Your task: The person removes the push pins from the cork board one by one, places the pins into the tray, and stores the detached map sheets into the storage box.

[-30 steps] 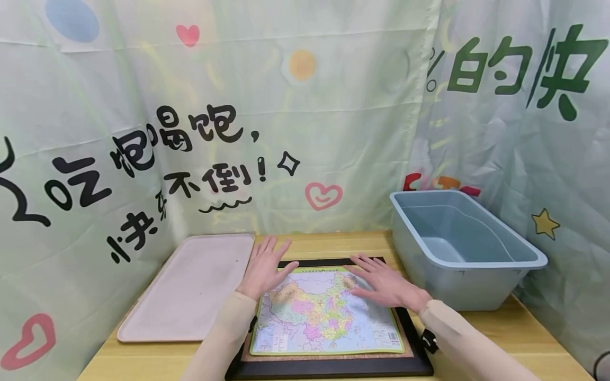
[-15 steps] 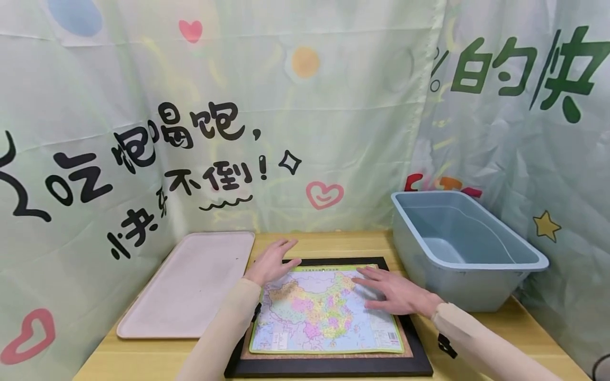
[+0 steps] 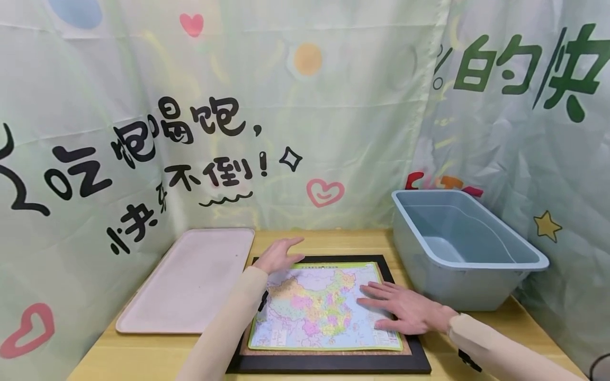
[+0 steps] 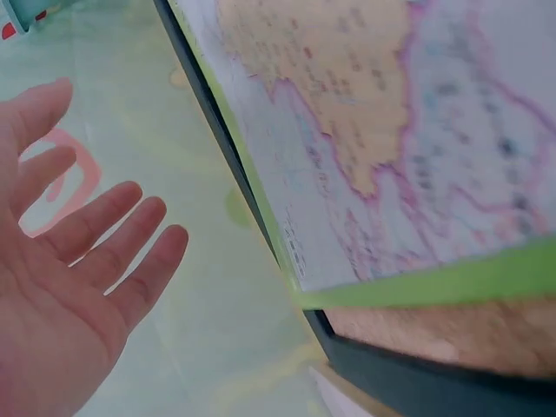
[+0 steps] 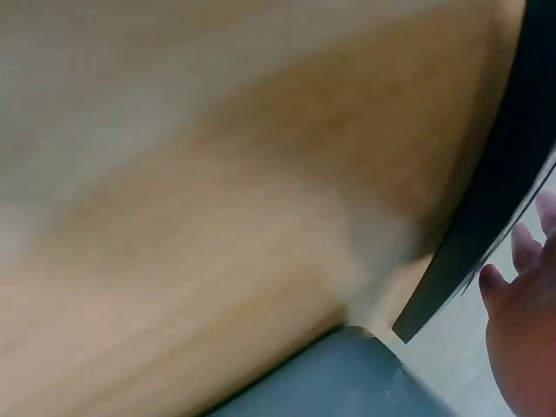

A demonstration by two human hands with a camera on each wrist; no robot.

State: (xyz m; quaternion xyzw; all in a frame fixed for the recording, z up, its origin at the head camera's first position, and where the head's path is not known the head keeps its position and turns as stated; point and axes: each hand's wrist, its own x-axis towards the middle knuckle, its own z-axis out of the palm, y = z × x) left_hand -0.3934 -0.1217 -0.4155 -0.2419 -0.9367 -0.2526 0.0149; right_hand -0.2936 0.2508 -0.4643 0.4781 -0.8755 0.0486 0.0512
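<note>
A colourful map (image 3: 310,301) with a green border lies on a cork board (image 3: 274,353) in a black frame (image 3: 329,363). Over the map's upper left corner is my left hand (image 3: 278,256), its fingers extended and holding nothing. The left wrist view shows that hand (image 4: 78,252) with fingers spread, apart from the map's edge. My right hand (image 3: 410,309) is spread palm down at the map's right side, with its fingers over the printed sea. Whether it presses on the map or hovers just above, I cannot tell.
A blue-grey plastic tub (image 3: 469,264) stands at the back right of the wooden table (image 3: 329,241). To the left lies a pale pink tray (image 3: 190,280). A printed curtain (image 3: 333,116) encloses the back and sides.
My right hand has slid right and nearer to me along the map. The left hand has shifted slightly right and turned over the upper left corner. Map and frame stay in place.
</note>
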